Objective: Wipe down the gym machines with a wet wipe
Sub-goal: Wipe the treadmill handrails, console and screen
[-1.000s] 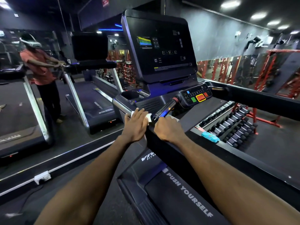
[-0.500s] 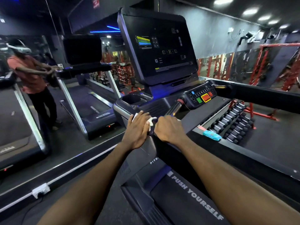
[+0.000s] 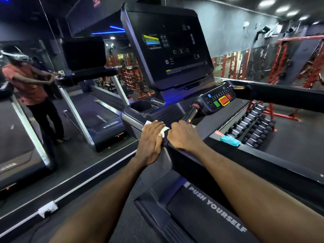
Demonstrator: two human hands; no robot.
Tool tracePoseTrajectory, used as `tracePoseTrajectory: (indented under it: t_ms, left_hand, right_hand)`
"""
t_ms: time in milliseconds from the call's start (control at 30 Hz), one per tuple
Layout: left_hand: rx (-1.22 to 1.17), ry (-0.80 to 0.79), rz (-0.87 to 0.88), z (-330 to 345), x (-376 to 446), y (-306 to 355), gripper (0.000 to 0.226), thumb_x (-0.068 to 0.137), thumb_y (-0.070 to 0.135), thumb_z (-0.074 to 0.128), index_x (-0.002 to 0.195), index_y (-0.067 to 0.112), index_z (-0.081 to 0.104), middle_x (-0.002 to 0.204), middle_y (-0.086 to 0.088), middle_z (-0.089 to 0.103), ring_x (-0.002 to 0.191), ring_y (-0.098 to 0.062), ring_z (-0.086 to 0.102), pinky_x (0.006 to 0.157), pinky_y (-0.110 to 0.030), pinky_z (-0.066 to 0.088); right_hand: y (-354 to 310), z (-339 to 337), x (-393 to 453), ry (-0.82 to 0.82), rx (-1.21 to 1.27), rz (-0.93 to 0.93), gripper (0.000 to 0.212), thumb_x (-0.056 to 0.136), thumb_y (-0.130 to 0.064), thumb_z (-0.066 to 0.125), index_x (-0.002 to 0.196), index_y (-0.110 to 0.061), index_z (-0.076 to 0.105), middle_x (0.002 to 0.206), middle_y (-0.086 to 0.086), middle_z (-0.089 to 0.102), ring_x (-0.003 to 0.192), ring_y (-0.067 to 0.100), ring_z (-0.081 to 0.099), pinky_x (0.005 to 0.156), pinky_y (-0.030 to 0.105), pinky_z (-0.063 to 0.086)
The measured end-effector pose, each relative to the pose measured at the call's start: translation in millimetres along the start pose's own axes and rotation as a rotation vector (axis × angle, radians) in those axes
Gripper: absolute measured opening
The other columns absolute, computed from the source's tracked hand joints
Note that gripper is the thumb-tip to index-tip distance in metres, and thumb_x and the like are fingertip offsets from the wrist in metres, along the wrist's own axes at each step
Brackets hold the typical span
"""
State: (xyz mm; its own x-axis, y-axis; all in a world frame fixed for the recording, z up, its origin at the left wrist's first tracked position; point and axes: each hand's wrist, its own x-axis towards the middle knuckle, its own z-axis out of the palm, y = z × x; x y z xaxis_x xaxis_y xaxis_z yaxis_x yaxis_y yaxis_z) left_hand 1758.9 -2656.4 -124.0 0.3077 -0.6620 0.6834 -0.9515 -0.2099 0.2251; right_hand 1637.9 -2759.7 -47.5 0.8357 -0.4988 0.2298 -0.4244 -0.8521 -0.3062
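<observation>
- White wet wipe (image 3: pixel 164 131): lies on the left handrail (image 3: pixel 133 122) of the treadmill (image 3: pixel 206 204), mostly hidden; one corner shows beyond the fingertips and a fold shows between the two hands.
- Left hand (image 3: pixel 150 139): fingers straight and together, palm down, pressing the wipe flat against the rail where it meets the console.
- Right hand (image 3: pixel 182 135): just beside the left, fingers curled over the rail's inner edge; it appears to grip the rail, though whether it also pinches the wipe's edge cannot be told.
- Chrome grip sensor (image 3: pixel 190 115): rises just beyond the right knuckles toward the control pad (image 3: pixel 220 100) with its green, yellow and red keys.
- Cup well (image 3: pixel 141 106) and dark console screen (image 3: pixel 171 50): further out, above the hands.
- Blue wipe packet (image 3: pixel 230 139): rests on the right side ledge, well apart from both hands.
- Dumbbell rack (image 3: pixel 252 125) and mirror (image 3: pixel 35 85): background right and left.
- Technique, as a judgement: keep the palm flat so the whole wipe bears on the rail, stroke along its length in overlapping passes, wrap the wipe round the underside, and refold to a clean face before reaching the keys, where only light pressure is wanted.
</observation>
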Motion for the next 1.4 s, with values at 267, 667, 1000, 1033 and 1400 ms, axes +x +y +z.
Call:
tracePoseTrajectory:
  t_ms: [267, 667, 1000, 1033, 1400]
  left_hand:
    - [0.021, 0.043, -0.063, -1, 4, -15, 0.050, 0.103, 0.028, 0.023, 0.135, 0.008, 0.056, 0.140, -0.007, 0.054, 0.138, -0.022, 0.041, 0.117, -0.049, 0.024]
    - [0.005, 0.021, 0.135, -1, 4, -25, 0.046, 0.104, 0.024, 0.027, 0.131, 0.002, 0.058, 0.135, -0.009, 0.058, 0.129, -0.027, 0.049, 0.113, -0.048, 0.032]
    - [-0.002, -0.044, 0.220, -13, 12, -78, 0.043, 0.104, 0.022, 0.033, 0.138, 0.005, 0.052, 0.142, -0.007, 0.053, 0.136, -0.024, 0.043, 0.118, -0.042, 0.026]
    - [-0.006, -0.034, 0.208, -14, 16, -89, 0.042, 0.104, 0.022, 0.033, 0.138, 0.006, 0.053, 0.141, -0.007, 0.054, 0.135, -0.023, 0.044, 0.117, -0.043, 0.028]
    - [-0.068, 0.112, -0.019, -14, 21, -136, 0.050, 0.106, 0.032, 0.022, 0.136, 0.007, 0.053, 0.141, -0.008, 0.048, 0.136, -0.023, 0.041, 0.115, -0.048, 0.028]
  right_hand:
    - [-5, 3, 16, -0.009, 0.014, 0.004, 0.033, 0.096, -0.022, 0.042, 0.118, -0.007, 0.061, 0.125, 0.019, 0.057, 0.116, 0.041, 0.055, 0.090, 0.044, 0.044]
    - [-16, 11, 38, -0.031, 0.015, 0.034, 0.032, 0.097, -0.020, 0.040, 0.119, -0.006, 0.060, 0.127, 0.022, 0.057, 0.117, 0.044, 0.055, 0.093, 0.046, 0.044]
    - [-40, 22, 61, -0.048, -0.071, 0.104, 0.032, 0.099, -0.026, 0.040, 0.120, -0.009, 0.057, 0.129, 0.019, 0.055, 0.117, 0.042, 0.053, 0.093, 0.047, 0.042]
    - [-42, 24, 64, -0.051, -0.071, 0.113, 0.032, 0.099, -0.026, 0.040, 0.120, -0.009, 0.057, 0.129, 0.019, 0.055, 0.116, 0.042, 0.053, 0.092, 0.047, 0.042]
    - [-66, 37, 85, -0.052, -0.060, 0.175, 0.035, 0.100, -0.028, 0.041, 0.125, -0.007, 0.054, 0.134, 0.021, 0.052, 0.121, 0.044, 0.050, 0.096, 0.048, 0.041]
